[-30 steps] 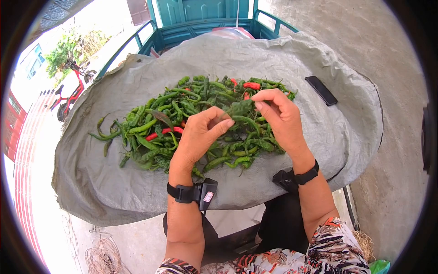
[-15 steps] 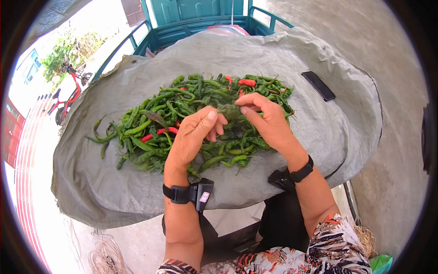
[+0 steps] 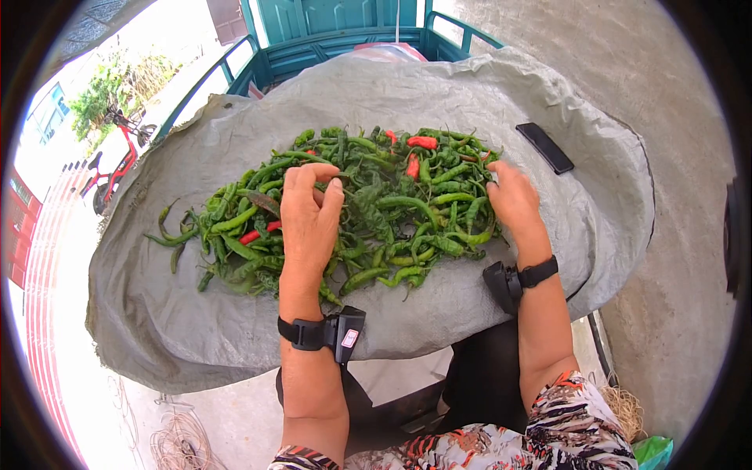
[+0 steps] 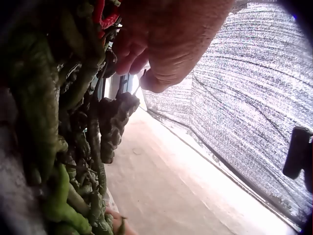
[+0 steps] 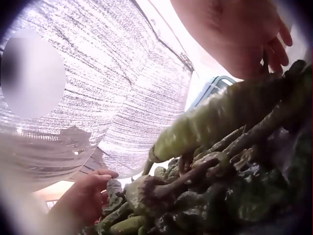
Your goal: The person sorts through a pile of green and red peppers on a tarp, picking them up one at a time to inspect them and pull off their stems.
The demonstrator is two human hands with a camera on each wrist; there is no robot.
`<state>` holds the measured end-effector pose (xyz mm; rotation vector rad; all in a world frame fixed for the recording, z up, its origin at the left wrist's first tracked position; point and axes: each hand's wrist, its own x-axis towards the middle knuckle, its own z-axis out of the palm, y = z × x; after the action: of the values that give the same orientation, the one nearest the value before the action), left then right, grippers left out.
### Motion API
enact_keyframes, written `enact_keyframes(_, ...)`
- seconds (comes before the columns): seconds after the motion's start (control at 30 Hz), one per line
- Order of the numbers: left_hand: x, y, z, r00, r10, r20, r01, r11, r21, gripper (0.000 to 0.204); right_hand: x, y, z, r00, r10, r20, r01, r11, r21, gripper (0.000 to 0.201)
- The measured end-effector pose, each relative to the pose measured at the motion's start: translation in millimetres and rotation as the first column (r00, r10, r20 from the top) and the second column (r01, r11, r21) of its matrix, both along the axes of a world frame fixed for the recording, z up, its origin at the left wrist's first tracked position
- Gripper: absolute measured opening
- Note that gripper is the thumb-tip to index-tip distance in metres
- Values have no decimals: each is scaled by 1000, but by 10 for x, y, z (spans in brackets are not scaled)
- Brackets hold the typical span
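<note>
Change since earlier frame: both hands were raised together over the middle of the heap, pinching one green pepper between them; now they have parted and dropped onto the peppers, nothing lifted.
Left hand (image 3: 309, 215): lies palm-down on the left-centre of the pile, fingers nearly straight and close together, tips among the green pods. Relaxed and flat; it touches peppers but clasps none that I can see.
Right hand (image 3: 513, 200): rests at the right edge of the pile, fingers extended into the pods, thumb side up. Head view shows no pod lifted; right wrist view shows fingers only loosely bent over the heap (image 5: 220, 161). Read as open, touching.
Pepper pile (image 3: 376, 211): long green chillies with a few red ones (image 3: 421, 142), spread over the middle of the grey tarp (image 3: 486, 94), between and under both hands.
Phone (image 3: 544, 147): dark slab on the tarp, beyond the right hand, apart from the pile.
Surroundings: teal cart rail (image 3: 313, 47) behind the tarp; red scooter (image 3: 110, 168) far left.
Step judged: sorting through the heap by touch.
Doing it well: rake with flat fingers to spread pods thin, then pick one by its stem; keep pods well in from the tarp's near edge.
</note>
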<state>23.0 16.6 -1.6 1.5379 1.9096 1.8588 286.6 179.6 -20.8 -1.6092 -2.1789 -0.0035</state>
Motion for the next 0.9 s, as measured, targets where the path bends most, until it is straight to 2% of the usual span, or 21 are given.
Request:
enact_keyframes(0.07, -18, 11, -12, 999, 31, 12, -31, 999, 11, 12, 15, 47, -50, 999, -34, 43, 38, 994, -105, 34)
enact_keyframes(0.2, -88, 25, -79, 998, 9, -55, -11, 1000, -25, 14, 46, 120, -88, 999, -49, -7, 48, 991, -122, 39)
enact_keyframes(0.27, -34, 30, -64, 997, -66, 49, 67, 997, -24, 10, 10, 75, -14, 994, -90, -58, 81, 986, -149, 42)
enact_keyframes(0.37, 34, -34, 33, 974, -194, 114, 207, 972, -115, 9, -70, -73, 229, 953, -89, -289, 52, 990, -134, 44)
enact_keyframes(0.43, 48, -53, 51, 957, -262, 127, 282, 943, -175, 9, -68, -24, 215, 830, 39, -557, -98, 992, -75, 49)
enact_keyframes(0.53, 79, -70, 107, 974, -221, -48, 212, 967, -144, 5, -130, -99, 270, 538, 142, -831, -324, 945, -48, 51)
enact_keyframes(0.57, 72, -58, 82, 981, -185, -56, 177, 976, -126, 5, -165, -156, 316, 424, 147, -894, -402, 915, -40, 50)
enact_keyframes(0.63, 35, -20, -2, 991, -113, -74, 107, 990, -89, 9, -219, -289, 416, 291, 80, -953, -587, 802, -112, 45)
enact_keyframes(0.67, -3, -11, -32, 986, -84, -144, 71, 994, -88, 9, -249, -351, 456, 228, 35, -973, -673, 728, -131, 42)
enact_keyframes(0.73, -71, -15, -49, 959, -22, -283, -1, 997, -80, 11, -320, -457, 504, 211, 33, -977, -742, 655, -138, 37)
enact_keyframes(0.83, -43, -41, -6, 921, 28, -390, -46, 998, -38, 11, -430, -558, 482, 211, 52, -976, -806, 574, -143, 29)
enact_keyframes(0.9, -40, -27, 5, 937, 6, -349, -15, 1000, -23, 10, -483, -603, 458, 208, 58, -977, -831, 537, -145, 26)
